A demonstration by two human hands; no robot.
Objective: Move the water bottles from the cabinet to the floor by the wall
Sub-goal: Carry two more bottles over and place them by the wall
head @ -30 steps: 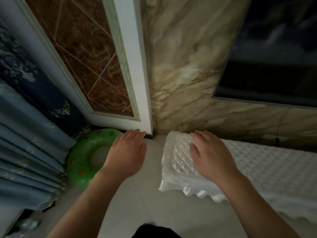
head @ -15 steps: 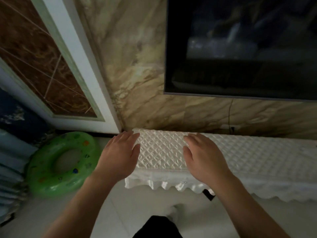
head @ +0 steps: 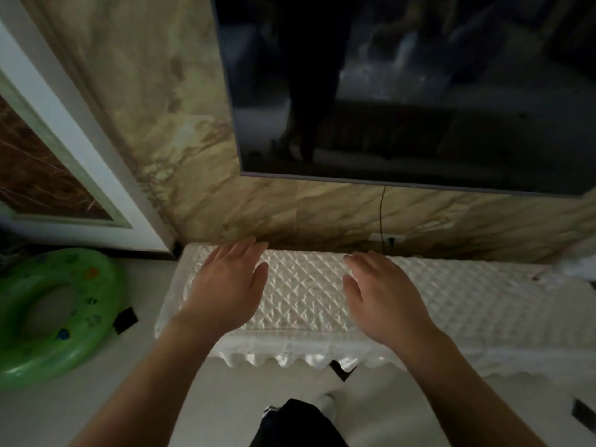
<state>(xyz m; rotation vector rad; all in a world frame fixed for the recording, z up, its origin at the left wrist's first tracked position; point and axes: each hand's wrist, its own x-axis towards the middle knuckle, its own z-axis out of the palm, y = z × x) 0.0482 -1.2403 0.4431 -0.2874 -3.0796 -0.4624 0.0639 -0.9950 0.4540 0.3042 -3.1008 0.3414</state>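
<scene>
Head view, looking down at a low cabinet [head: 483, 301] set against a marbled wall [head: 154, 124]. A quilted white cloth [head: 306, 295] with a scalloped front edge covers the cabinet top.

Left hand [head: 225, 285]: open, palm down, fingers straight and pointing to 12 o'clock, over the left end of the cloth. Right hand [head: 383, 301]: open, palm down, fingers straight, over the cloth at 3 o'clock of the left hand, the two well apart. Neither hand holds anything. Whether either palm touches the cloth cannot be told.

Water bottles: their position cannot be told from this view.

A dark screen [head: 419, 91] hangs on the wall at 12 o'clock of the hands. A thin cable [head: 381, 214] drops from its lower edge. A green swim ring [head: 58, 314] lies on the pale floor [head: 225, 398] at 9 o'clock of the cabinet, near its left end. At 6 o'clock, a dark trouser leg [head: 296, 424] and a light shoe [head: 327, 403].
</scene>
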